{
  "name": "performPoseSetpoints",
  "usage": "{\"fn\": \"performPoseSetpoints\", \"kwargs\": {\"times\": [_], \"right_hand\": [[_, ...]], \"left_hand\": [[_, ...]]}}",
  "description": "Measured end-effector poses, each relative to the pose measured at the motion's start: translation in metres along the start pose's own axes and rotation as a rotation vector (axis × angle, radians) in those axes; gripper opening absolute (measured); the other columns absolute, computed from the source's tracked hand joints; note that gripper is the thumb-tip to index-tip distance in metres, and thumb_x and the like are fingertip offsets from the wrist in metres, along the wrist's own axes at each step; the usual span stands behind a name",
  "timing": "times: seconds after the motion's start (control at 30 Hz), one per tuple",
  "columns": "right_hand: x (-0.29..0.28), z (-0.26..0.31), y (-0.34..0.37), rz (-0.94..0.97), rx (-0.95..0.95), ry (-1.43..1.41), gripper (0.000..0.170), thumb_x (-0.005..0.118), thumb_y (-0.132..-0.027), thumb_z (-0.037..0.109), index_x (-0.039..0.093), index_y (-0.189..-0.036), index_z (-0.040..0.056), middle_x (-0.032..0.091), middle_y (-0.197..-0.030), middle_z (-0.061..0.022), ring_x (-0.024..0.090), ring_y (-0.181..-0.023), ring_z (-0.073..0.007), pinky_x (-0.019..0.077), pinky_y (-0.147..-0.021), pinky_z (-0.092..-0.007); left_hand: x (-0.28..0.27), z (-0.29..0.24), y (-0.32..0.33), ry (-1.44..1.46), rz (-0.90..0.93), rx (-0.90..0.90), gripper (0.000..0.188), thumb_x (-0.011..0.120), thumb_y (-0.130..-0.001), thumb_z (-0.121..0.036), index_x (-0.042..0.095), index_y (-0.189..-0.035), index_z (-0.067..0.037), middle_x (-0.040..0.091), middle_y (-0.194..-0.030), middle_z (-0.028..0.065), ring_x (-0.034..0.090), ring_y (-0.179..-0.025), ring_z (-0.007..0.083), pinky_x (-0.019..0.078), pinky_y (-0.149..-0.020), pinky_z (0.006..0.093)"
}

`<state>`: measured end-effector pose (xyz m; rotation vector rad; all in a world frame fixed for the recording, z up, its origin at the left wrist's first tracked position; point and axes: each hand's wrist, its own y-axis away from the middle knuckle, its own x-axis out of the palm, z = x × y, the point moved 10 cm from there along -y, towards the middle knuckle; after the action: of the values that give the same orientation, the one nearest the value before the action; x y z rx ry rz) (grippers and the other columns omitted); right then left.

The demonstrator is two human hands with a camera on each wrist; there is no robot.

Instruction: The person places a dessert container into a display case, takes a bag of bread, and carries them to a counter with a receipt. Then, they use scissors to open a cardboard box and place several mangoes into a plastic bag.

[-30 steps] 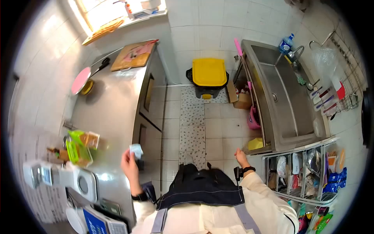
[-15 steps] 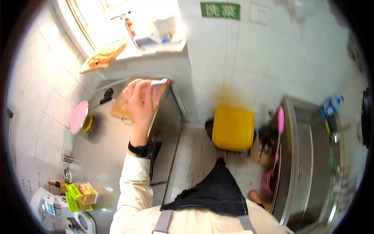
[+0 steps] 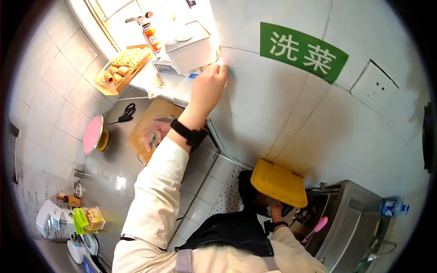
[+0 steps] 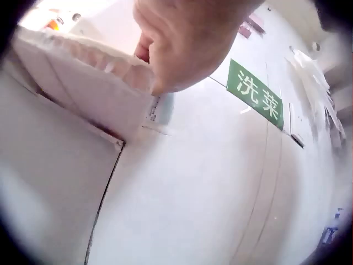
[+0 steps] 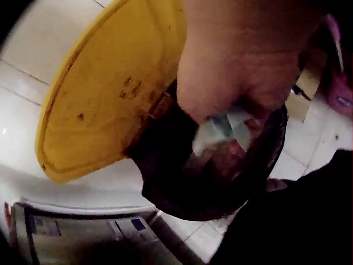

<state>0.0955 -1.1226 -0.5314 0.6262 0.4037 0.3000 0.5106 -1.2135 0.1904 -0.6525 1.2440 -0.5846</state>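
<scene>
Seen from the head, the person's left hand (image 3: 210,86) reaches up to the right end of the windowsill (image 3: 181,86), close by a white container (image 3: 191,57), while the right hand (image 3: 276,211) is low at the bin (image 3: 248,195), by its raised yellow lid (image 3: 278,184). By the left wrist, its fingers are hidden; I can't tell whether they grip anything. By the right wrist, the right hand, much the nearer, pinches a crumpled pale scrap (image 5: 218,132) directly beneath it, inside the bin's rim, long axis unclear.

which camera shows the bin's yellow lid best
The right wrist view: the yellow lid looms largest there, though cropped at the top. The head view shows it smaller; the left wrist view misses it.
</scene>
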Motion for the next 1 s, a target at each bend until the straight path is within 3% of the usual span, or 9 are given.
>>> {"fn": "performPoseSetpoints", "kwargs": {"times": [0.03,0.07,0.2,0.3,0.4,0.47,0.73,0.9,1.0], "right_hand": [[-0.011,0.045,0.051,-0.410,0.197,-0.682,0.032,0.056,-0.079,0.026,0.051,-0.105,0.0083,0.052,-0.095,-0.0114,0.048,-0.086,-0.0260,0.0411,-0.076,-0.0355],[-0.002,0.058,0.033,-0.288,0.081,-0.745,0.046,0.051,-0.083,0.020,0.036,-0.124,0.0058,0.041,-0.120,-0.0121,0.040,-0.108,-0.0247,0.0318,-0.093,-0.0408],[0.004,0.084,0.015,-0.149,-0.024,-0.668,0.041,0.050,-0.084,0.021,0.040,-0.120,0.0041,0.044,-0.117,-0.0125,0.042,-0.105,-0.0252,0.0342,-0.090,-0.0396],[0.009,0.088,0.013,-0.005,-0.201,-0.319,0.037,0.049,-0.085,0.021,0.043,-0.117,0.0028,0.046,-0.115,-0.0128,0.043,-0.102,-0.0255,0.0361,-0.088,-0.0387],[0.042,0.118,0.063,0.164,-0.767,0.875,0.027,0.046,-0.086,0.020,0.054,-0.101,0.0000,0.055,-0.098,-0.0131,0.049,-0.089,-0.0257,0.0424,-0.076,-0.0340],[0.031,0.109,0.070,0.253,-0.253,0.377,0.025,0.051,-0.079,0.010,0.056,-0.104,0.0067,0.056,-0.080,-0.0125,0.055,-0.075,-0.0225,0.0462,-0.068,-0.0339],[0.071,0.349,0.173,0.156,-0.536,-0.018,0.023,0.040,-0.089,0.014,0.055,-0.100,0.0012,0.061,-0.085,-0.0102,0.057,-0.076,-0.0156,0.0447,-0.069,-0.0275],[0.092,0.512,0.212,0.300,-0.868,-0.491,0.051,0.050,-0.086,0.009,0.022,-0.128,0.0065,0.055,-0.095,-0.0097,0.053,-0.082,-0.0144,0.0457,-0.072,-0.0290],[0.115,0.609,0.205,0.282,-0.604,-0.692,0.062,0.057,-0.083,0.016,0.017,-0.128,0.0076,0.048,-0.106,-0.0103,0.049,-0.093,-0.0165,0.0453,-0.080,-0.0366]], "left_hand": [[0.001,0.000,0.000,-0.017,-0.006,-0.004,0.021,0.055,-0.068,-0.006,0.052,-0.088,-0.003,0.052,-0.077,0.0067,0.056,-0.073,0.0218,0.0474,-0.059,0.0301],[-0.002,0.005,-0.001,-0.043,-0.035,-0.038,0.028,0.055,-0.067,-0.006,0.052,-0.095,-0.001,0.054,-0.083,0.0076,0.056,-0.076,0.0216,0.0476,-0.064,0.0297],[-0.001,0.006,0.003,-0.046,-0.125,-0.057,0.044,0.050,-0.070,-0.003,0.045,-0.113,0.005,0.042,-0.116,0.0230,0.047,-0.103,0.0297,0.0410,-0.087,0.0327],[-0.002,0.020,0.010,0.057,-0.199,-0.079,0.039,0.047,-0.072,-0.002,0.048,-0.111,0.002,0.043,-0.111,0.0219,0.046,-0.105,0.0297,0.0403,-0.086,0.0345],[-0.006,0.022,0.004,0.105,-0.161,-0.087,0.027,0.048,-0.073,-0.005,0.052,-0.100,-0.004,0.048,-0.098,0.0155,0.049,-0.097,0.0271,0.0427,-0.075,0.0333],[0.005,0.018,0.005,0.029,-0.054,-0.071,0.020,0.049,-0.072,-0.007,0.054,-0.092,-0.007,0.050,-0.090,0.0119,0.052,-0.091,0.0255,0.0434,-0.068,0.0320],[0.004,0.031,0.014,0.039,-0.038,-0.018,0.003,0.053,-0.076,-0.012,0.053,-0.078,-0.009,0.052,-0.069,0.0034,0.056,-0.071,0.0200,0.0412,-0.066,0.0329],[0.000,0.033,0.022,-0.010,-0.067,-0.002,0.008,0.057,-0.074,-0.015,0.056,-0.068,-0.010,0.052,-0.071,0.0028,0.054,-0.072,0.0191,0.0391,-0.069,0.0318],[-0.002,0.032,0.023,-0.037,-0.080,-0.033,0.009,0.059,-0.073,-0.016,0.056,-0.067,-0.010,0.052,-0.071,0.0026,0.053,-0.074,0.0191,0.0382,-0.069,0.0320]]}}
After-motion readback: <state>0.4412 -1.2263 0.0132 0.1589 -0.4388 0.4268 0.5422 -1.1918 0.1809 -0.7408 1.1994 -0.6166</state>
